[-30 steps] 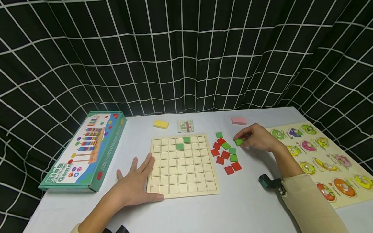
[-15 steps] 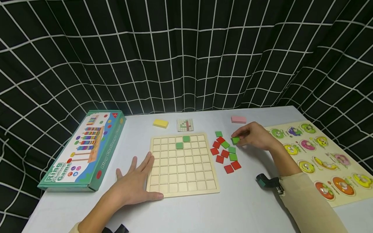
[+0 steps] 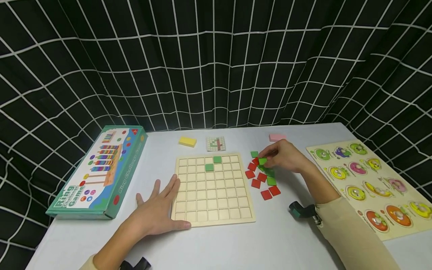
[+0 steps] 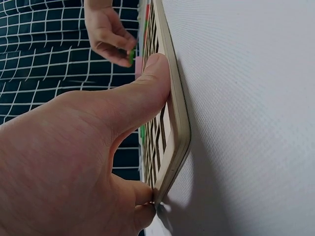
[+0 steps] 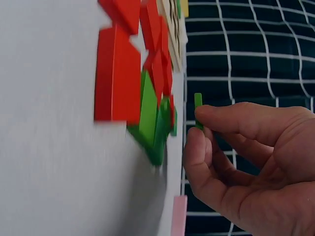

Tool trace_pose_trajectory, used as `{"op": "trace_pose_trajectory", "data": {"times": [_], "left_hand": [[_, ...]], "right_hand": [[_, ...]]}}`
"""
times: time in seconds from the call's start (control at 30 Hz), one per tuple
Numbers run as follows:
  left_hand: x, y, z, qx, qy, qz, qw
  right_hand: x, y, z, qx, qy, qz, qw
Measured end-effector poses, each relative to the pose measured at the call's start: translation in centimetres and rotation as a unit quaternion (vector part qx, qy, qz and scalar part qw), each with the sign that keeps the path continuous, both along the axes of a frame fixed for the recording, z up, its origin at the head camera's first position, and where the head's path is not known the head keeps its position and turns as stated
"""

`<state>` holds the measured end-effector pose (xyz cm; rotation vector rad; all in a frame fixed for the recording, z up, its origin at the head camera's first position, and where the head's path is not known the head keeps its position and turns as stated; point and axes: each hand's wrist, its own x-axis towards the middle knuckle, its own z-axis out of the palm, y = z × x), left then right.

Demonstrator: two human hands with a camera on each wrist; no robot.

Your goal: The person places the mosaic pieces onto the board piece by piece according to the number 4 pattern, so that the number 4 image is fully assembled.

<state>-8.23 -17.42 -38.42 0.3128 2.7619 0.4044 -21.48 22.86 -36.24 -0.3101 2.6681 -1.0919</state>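
Note:
A wooden grid board (image 3: 212, 204) lies on the white table; two green tiles (image 3: 213, 164) sit in its far rows. My left hand (image 3: 158, 212) lies flat with fingers spread, thumb (image 4: 142, 93) pressed against the board's near left edge (image 4: 174, 128). My right hand (image 3: 281, 157) hovers over a loose pile of red and green tiles (image 3: 261, 180) right of the board and pinches one green tile (image 3: 262, 161) between thumb and forefinger. The right wrist view shows that green tile (image 5: 198, 110) held on edge above the pile (image 5: 140, 98).
A ring-game box (image 3: 99, 174) lies at the left. Behind the board are a yellow block (image 3: 187, 141), a small pattern card (image 3: 215, 144) and a pink block (image 3: 276, 137). A fruit peg puzzle (image 3: 371, 183) covers the right side. Black grid cloth hangs behind.
My right hand has lifted a green tile and carried it left, from beside the pile to above its far part. The left hand stays on the board's edge.

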Motion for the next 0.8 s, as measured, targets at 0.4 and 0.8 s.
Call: {"op": "trace_pose_trajectory", "data": {"times": [0.4, 0.8], "left_hand": [[-0.1, 0.0, 0.0, -0.001, 0.002, 0.001, 1.0000], [0.0, 0.0, 0.3, 0.000, 0.002, -0.004, 1.0000]], "right_hand": [[0.4, -3.5, 0.1, -0.014, -0.021, -0.013, 1.000], [0.6, -5.7, 0.0, -0.041, -0.036, -0.010, 0.998]]}}
